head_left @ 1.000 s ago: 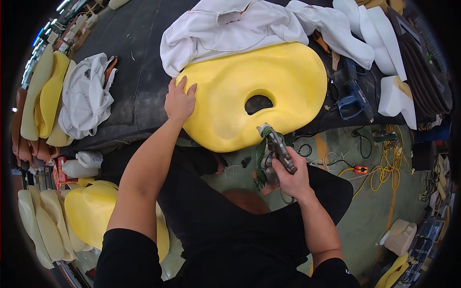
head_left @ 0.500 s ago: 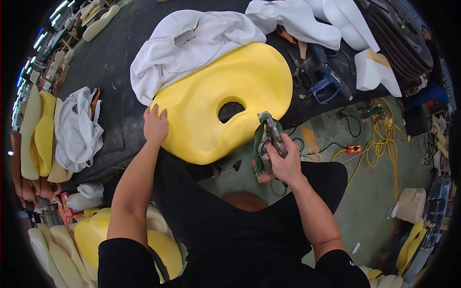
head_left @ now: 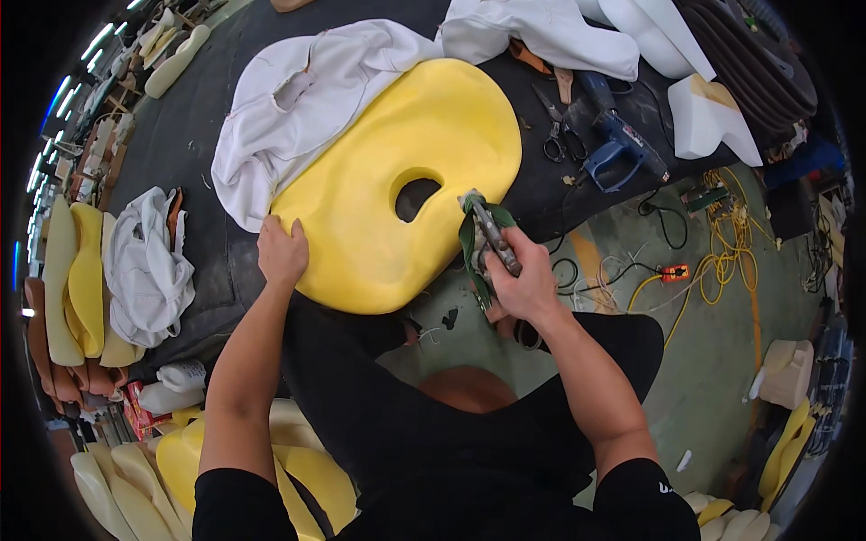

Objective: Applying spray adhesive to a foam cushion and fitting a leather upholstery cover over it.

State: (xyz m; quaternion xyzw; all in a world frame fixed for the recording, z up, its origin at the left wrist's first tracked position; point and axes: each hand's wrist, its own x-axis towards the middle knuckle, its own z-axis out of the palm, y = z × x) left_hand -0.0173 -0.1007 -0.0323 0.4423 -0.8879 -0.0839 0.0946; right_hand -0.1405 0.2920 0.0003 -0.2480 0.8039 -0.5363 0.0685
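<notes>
A yellow foam cushion (head_left: 361,243) with an oval hole lies on the dark table, its near edge jutting past the table edge. My left hand (head_left: 282,252) grips its left rim, fingers bent over the top and thumb a little apart. In my right hand (head_left: 523,275) is a metal hand tool (head_left: 496,236) with green strips about it; its exact kind is unclear. The tool's tip reaches the cushion's near right edge beside the hole; whether it touches is hard to tell. A white fabric cover (head_left: 316,99) lies against the cushion's far left side.
Scissors (head_left: 557,131) and a blue heat gun (head_left: 625,153) lie right of the cushion. White covers and a white foam block (head_left: 708,122) are beyond. At left sits crumpled grey fabric (head_left: 149,266) beside foam pieces (head_left: 83,279). Yellow cable (head_left: 722,252) coils on the floor.
The cushion and cover appear shifted left and somewhat turned in view, as the view itself moved. The tool and right hand sit slightly further left, with the tool's tip still near the cushion's edge.
</notes>
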